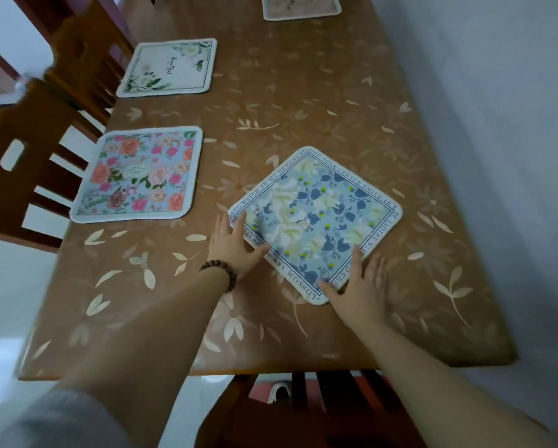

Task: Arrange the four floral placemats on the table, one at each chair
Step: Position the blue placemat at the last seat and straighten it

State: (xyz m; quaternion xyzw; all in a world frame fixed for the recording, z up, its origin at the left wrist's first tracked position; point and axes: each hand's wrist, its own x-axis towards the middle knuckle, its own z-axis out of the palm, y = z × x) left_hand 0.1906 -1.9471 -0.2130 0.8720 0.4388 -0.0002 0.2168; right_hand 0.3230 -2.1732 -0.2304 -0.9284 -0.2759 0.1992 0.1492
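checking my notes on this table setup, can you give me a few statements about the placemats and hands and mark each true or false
1. Four placemats lie on the table. True.
2. The blue placemat sits square to the table's edge. False: it is turned cornerwise, like a diamond.
3. Both hands touch the blue placemat: the left hand at its left corner, the right hand at its near corner. True.
4. The right wrist bears a bead bracelet. False: the bracelet is on the left wrist.
5. The pink rose placemat lies in front of a wooden chair. True.
6. The white leafy placemat overlaps the pink rose placemat. False: bare table separates them.
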